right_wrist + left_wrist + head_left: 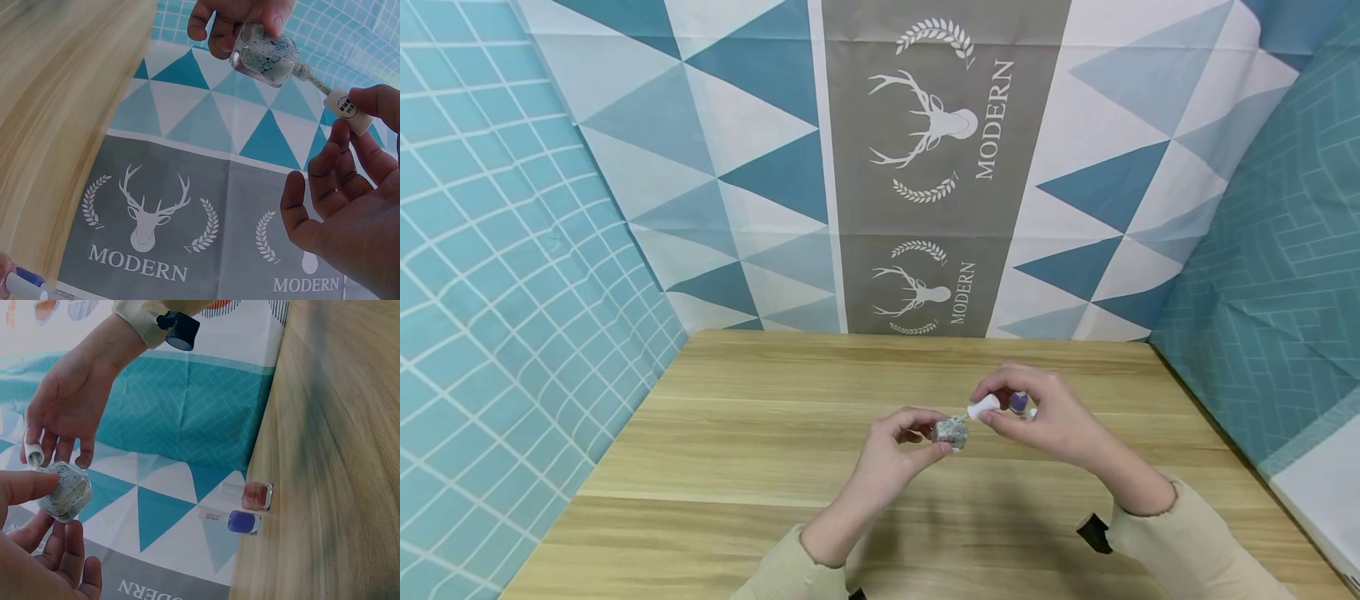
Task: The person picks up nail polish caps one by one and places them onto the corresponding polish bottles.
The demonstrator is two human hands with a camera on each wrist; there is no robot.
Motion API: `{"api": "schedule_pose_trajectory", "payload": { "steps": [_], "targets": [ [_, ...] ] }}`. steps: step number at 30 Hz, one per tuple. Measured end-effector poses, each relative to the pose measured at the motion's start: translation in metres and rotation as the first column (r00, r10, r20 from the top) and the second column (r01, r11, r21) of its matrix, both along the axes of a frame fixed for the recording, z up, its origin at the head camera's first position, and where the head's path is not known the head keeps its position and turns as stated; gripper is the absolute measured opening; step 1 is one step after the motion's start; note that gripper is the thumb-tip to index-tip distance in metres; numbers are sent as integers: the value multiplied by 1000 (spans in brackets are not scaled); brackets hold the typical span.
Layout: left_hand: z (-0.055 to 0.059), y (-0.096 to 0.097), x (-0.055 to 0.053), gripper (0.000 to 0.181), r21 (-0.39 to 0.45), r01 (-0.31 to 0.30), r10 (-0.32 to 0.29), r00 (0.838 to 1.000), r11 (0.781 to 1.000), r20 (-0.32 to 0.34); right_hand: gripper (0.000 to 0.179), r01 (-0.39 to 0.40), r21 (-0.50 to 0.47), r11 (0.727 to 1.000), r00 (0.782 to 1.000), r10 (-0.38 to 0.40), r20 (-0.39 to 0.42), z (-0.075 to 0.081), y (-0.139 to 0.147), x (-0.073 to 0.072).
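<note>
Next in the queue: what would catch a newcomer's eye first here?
Most likely the deer-print panel behind the wooden table in the head view. Next, the speckled bottle in the left hand and the white cap in the right hand. In the left wrist view, a purple bottle and a reddish-brown bottle stand side by side on the table.

The left hand pinches, thumb opposing fingers — near the right hand. That one pinches too — slightly higher in the head view.
</note>
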State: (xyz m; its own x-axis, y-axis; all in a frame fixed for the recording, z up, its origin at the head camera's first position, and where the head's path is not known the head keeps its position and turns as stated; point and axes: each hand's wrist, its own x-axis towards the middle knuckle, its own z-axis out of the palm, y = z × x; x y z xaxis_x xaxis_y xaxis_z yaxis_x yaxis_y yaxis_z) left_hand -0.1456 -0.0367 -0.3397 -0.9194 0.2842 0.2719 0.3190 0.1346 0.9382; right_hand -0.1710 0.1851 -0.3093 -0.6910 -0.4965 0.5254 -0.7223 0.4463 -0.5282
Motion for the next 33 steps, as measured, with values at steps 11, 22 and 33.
{"api": "schedule_pose_trajectory", "payload": {
  "steps": [11,22,33],
  "targets": [
    [-29,2,-15,28,1,3,-3,1000,1000,-12,20,11,13,1000,1000,-12,23,-3,-3,0],
    [-32,1,-16,28,20,12,-12,1000,1000,-10,20,-22,-20,1000,997,23,69,-9,-6,-3],
    [-31,1,-16,28,11,15,-15,1000,1000,3,21,-24,-26,999,994,26,110,-14,-10,-6]
  ]
}}
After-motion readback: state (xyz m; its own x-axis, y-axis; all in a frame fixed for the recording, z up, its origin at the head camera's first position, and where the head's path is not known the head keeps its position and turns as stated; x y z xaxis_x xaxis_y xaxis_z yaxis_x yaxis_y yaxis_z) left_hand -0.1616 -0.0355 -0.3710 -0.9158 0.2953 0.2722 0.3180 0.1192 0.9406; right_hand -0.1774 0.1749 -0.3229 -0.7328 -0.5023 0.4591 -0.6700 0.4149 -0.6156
